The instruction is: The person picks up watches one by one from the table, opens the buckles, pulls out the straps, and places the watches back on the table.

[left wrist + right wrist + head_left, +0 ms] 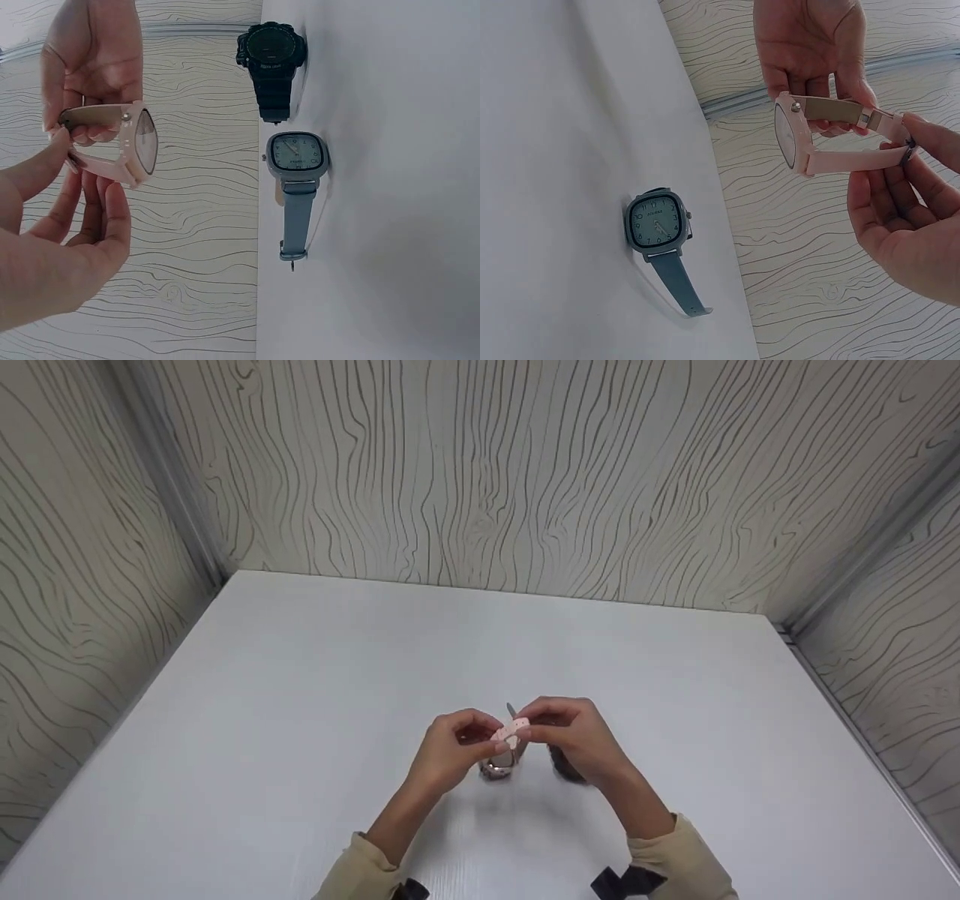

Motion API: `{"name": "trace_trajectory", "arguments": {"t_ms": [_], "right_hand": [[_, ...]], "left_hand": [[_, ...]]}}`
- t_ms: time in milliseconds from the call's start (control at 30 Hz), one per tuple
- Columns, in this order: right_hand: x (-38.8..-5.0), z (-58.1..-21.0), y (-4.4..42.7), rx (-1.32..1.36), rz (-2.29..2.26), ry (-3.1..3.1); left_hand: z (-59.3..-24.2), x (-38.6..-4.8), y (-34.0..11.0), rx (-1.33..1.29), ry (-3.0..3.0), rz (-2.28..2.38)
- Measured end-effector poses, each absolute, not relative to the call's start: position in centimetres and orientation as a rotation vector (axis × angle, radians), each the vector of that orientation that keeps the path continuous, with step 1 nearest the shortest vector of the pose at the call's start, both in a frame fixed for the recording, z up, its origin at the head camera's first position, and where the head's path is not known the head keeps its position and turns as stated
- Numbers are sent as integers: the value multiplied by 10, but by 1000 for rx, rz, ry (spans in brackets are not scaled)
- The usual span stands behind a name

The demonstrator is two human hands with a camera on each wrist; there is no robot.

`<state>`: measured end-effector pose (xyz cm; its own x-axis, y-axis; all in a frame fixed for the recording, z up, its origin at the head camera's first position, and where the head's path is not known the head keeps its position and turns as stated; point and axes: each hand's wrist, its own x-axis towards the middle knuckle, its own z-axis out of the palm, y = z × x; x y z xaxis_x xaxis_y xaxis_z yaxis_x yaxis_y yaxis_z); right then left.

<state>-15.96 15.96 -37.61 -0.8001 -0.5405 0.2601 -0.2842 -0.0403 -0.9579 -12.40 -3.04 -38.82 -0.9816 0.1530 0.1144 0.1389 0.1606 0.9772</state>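
Observation:
Both hands are close together above the white table, with a pink wristwatch (512, 730) between them. Its case (793, 135) faces down toward the table and its strap (97, 163) loops upward. The left hand (448, 750) pinches the strap with thumb and fingertips. From the other side, the right hand (576, 739) pinches the strap near its dark buckle (908, 152). Just below the hands stands a blue-grey watch (298, 154) with a squarish face. Beside it, toward the right hand, is a black watch (271, 56), largely hidden by that hand in the head view.
The white table (300, 675) spreads out around the hands. Panels with a wood-grain pattern (480, 472) rise behind it and at both sides. Beige sleeves (360, 870) cover the forearms, with dark wrist mounts (628, 883) near the front edge of the head view.

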Motion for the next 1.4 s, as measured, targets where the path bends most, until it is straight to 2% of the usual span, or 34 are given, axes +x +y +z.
{"name": "trace_trajectory", "arguments": {"t_ms": [733, 1400], "right_hand": [[-160, -372, 162, -800, -1830, 2070], [-158, -370, 161, -881, -1858, 2114]], "left_hand": [[-390, -125, -31, 349, 2399, 2005], [-390, -126, -35, 323, 2406, 1952]]}}
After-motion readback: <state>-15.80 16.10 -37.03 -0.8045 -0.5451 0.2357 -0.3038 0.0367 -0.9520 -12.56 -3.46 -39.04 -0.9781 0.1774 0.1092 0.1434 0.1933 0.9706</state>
